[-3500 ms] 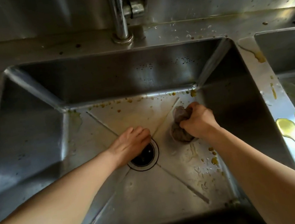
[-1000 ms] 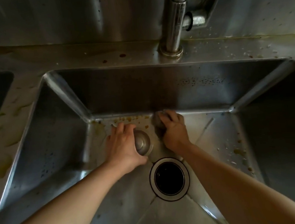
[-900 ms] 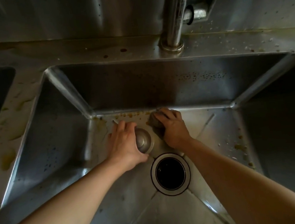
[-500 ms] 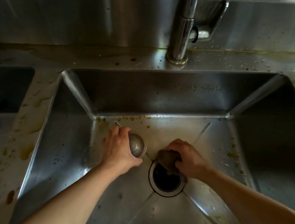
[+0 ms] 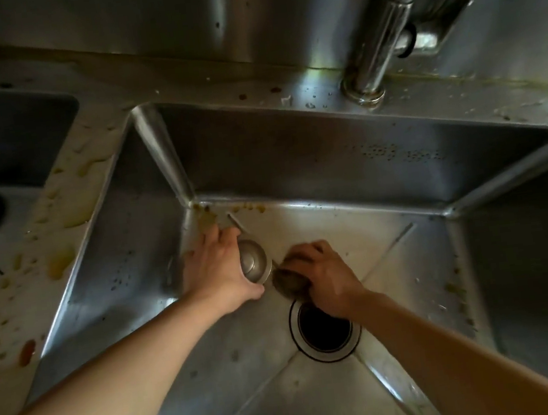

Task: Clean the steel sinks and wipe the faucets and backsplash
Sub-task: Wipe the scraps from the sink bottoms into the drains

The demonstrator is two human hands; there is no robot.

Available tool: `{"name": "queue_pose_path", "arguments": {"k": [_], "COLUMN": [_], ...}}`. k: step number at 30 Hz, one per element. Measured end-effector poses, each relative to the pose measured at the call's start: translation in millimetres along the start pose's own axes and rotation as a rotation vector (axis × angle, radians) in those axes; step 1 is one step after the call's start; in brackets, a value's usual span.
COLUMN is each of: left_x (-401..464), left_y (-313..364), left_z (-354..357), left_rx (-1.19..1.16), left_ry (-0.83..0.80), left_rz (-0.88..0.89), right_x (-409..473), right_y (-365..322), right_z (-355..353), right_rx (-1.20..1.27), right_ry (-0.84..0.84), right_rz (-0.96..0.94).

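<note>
With the left hand point(image 5: 217, 273) gripping the drain stopper point(image 5: 255, 265) and the right hand point(image 5: 326, 278) clutching the scrubbing pad point(image 5: 288, 281) beside the open drain point(image 5: 325, 327), loosened residue or the pad may drop in.

faucet point(image 5: 380, 42) overhangs back rim | sink floor point(image 5: 337, 230) open right

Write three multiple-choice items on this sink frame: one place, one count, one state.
1. Where is the round steel drain stopper?
A. in the drain
B. held in the left hand, off the drain
C. on the counter

2. How many drain openings show in the middle steel sink basin?
A. one
B. two
C. three

3. The round drain opening is:
A. plugged
B. uncovered
C. under water

B: fingers wrap the stopper. A: a single ring shows. B: its hole is dark and bare, while the right hand grips a brown scouring pad beside it.
</note>
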State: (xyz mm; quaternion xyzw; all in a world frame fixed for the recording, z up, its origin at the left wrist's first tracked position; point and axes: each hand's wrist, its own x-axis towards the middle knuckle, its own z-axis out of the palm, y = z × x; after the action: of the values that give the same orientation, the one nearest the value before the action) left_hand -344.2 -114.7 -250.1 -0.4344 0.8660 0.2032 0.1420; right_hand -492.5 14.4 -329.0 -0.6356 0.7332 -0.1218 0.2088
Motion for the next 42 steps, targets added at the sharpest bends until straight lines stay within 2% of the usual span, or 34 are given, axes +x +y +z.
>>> {"name": "queue_pose_path", "arguments": {"k": [4,6,7,10,12,14,16,21,24,27,30,34,36,39,42], "left_x": [-8,-9,-9,-5,0,7,14,34,45,52,59,62,61,58,50], "left_y": [7,12,14,21,26,30,38,64,87,106,120,130,133,131,118], "left_z": [-3,-5,-6,-7,-3,1,7,19,27,37,48,62,68,72,71], "left_rx": [-0.006,-0.004,-0.007,-0.009,-0.018,-0.028,-0.02,0.003,-0.008,0.0,0.003,0.019,0.011,-0.026,-0.034], "left_ry": [-0.017,-0.02,-0.024,-0.027,-0.035,-0.037,-0.042,-0.035,-0.022,-0.029,-0.029,0.014,0.026,0.009,0.007], "left_rz": [0.019,0.035,0.04,0.057,0.075,0.088,0.086,0.113,0.135,0.156,0.18,0.191,0.187,0.193,0.176], "right_x": [-49,-58,-60,-54,-41,-31,-31,-64,-79,-84,-94,-108,-116,-128,-137], "right_y": [-7,-6,-3,22,56,80,81,31,13,10,16,46,66,84,85], "right_z": [-2,-18,-26,-55,-63,-59,-47,2,1,-24,-58,-81,-84,-77,-58], "right_rx": [0.18,0.249,0.284,0.354,0.311,0.238,0.12,0.044,0.168,0.282,0.413,0.233,0.087,-0.187,-0.291], "right_ry": [-0.112,-0.1,-0.03,0.355,0.449,0.352,0.225,0.142,0.006,-0.069,0.081,0.299,0.332,0.124,-0.031], "right_rz": [0.108,0.214,0.276,0.517,0.675,0.794,0.778,0.288,0.206,0.277,0.434,0.667,0.786,0.926,0.924]}}
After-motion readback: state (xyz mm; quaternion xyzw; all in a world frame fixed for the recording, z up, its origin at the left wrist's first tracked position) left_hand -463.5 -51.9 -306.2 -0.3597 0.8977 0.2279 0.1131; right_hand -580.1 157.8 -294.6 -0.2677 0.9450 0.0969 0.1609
